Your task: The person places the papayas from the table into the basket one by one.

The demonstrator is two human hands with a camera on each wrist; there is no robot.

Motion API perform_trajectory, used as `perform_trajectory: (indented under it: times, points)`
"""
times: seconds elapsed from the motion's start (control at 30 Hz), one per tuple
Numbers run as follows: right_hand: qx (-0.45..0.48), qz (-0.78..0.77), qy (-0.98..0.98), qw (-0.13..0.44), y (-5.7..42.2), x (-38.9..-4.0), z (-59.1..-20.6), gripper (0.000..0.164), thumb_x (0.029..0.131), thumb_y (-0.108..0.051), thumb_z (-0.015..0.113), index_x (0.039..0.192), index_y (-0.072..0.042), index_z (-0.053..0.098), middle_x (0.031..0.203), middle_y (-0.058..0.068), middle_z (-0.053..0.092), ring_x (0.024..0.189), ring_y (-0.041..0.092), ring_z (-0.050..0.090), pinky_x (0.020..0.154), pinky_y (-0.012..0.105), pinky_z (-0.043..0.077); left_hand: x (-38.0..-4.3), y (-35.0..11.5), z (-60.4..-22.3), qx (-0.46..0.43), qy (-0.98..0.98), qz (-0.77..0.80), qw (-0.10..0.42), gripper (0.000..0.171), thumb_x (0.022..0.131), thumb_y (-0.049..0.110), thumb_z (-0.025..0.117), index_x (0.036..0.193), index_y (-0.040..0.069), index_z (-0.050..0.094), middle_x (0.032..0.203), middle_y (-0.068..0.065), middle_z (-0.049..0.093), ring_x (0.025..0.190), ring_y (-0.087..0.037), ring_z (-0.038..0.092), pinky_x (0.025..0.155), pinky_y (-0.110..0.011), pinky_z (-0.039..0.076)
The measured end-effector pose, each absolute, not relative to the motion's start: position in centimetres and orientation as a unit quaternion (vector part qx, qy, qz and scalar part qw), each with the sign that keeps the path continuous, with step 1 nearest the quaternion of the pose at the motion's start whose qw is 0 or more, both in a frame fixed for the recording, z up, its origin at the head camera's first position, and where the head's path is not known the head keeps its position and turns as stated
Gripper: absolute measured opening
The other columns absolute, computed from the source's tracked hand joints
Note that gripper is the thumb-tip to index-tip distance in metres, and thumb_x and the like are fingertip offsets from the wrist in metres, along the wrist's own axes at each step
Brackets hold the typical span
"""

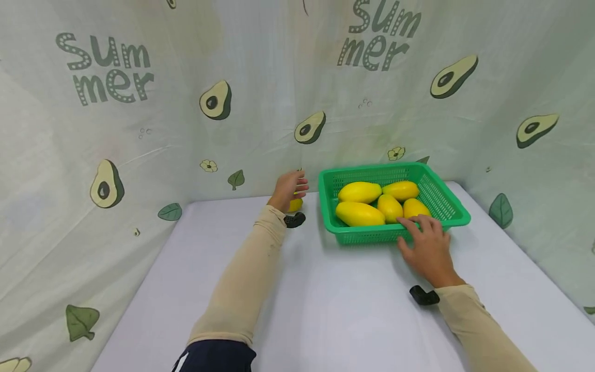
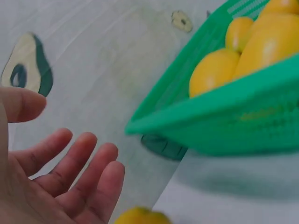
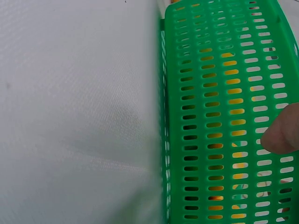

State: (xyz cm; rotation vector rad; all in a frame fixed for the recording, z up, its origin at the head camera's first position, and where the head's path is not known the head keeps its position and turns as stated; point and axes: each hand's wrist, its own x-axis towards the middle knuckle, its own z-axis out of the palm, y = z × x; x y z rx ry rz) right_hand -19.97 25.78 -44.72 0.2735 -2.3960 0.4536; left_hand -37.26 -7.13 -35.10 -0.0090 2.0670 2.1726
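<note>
In the head view my left hand is raised near the back of the table, its fingers loosely extended and holding nothing. Close below it is a yellow fruit, partly hidden by the hand; only its top edge shows in the left wrist view. My right hand is at the front wall of a green plastic basket, fingers over the rim and thumb outside. In the right wrist view the thumb is before the slotted wall. Several smooth, oval yellow fruits, mango-like, lie in the basket.
A white cloth covers the table. Behind and beside it hangs a pale curtain printed with avocados, leaves and lettering. The basket stands at the back right, close to the curtain. A small black device sits at each wrist.
</note>
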Motion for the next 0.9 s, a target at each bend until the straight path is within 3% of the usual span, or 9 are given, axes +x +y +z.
perform_trajectory:
  times: [0.27, 0.5, 0.9]
  points:
    - [0.111, 0.172, -0.916, 0.345, 25.9, -19.6, -45.0, 0.045, 0.083, -0.014, 0.072, 0.126, -0.008, 0.062, 0.122, 0.021, 0.052, 0.116, 0.048, 0.04, 0.07, 0.064, 0.034, -37.5, -11.1, -37.6, -0.014, 0.688, 0.725, 0.032, 0.043, 0.103, 0.025, 0.055, 0.137, -0.002, 0.053, 0.127, -0.022, 0.059, 0.116, -0.036, 0.061, 0.101, -0.044, 0.049]
    - [0.108, 0.174, -0.915, 0.348, 26.0, -19.9, -44.8, 0.045, 0.082, -0.013, 0.072, 0.126, -0.009, 0.063, 0.121, 0.021, 0.052, 0.116, 0.048, 0.04, 0.071, 0.064, 0.034, -37.7, -12.4, -39.2, -0.032, 0.694, 0.719, -0.011, 0.031, 0.103, 0.021, 0.056, 0.126, 0.002, 0.061, 0.121, -0.018, 0.061, 0.111, -0.032, 0.062, 0.098, -0.038, 0.051]
    - [0.111, 0.173, -0.913, 0.352, 25.8, -20.3, -45.1, 0.044, 0.082, -0.015, 0.072, 0.125, -0.01, 0.064, 0.121, 0.02, 0.053, 0.116, 0.047, 0.04, 0.069, 0.062, 0.033, -38.2, -14.5, -41.3, -0.06, 0.702, 0.71, -0.02, 0.034, 0.101, 0.02, 0.057, 0.128, -0.001, 0.059, 0.125, -0.019, 0.058, 0.113, -0.033, 0.057, 0.101, -0.041, 0.049]
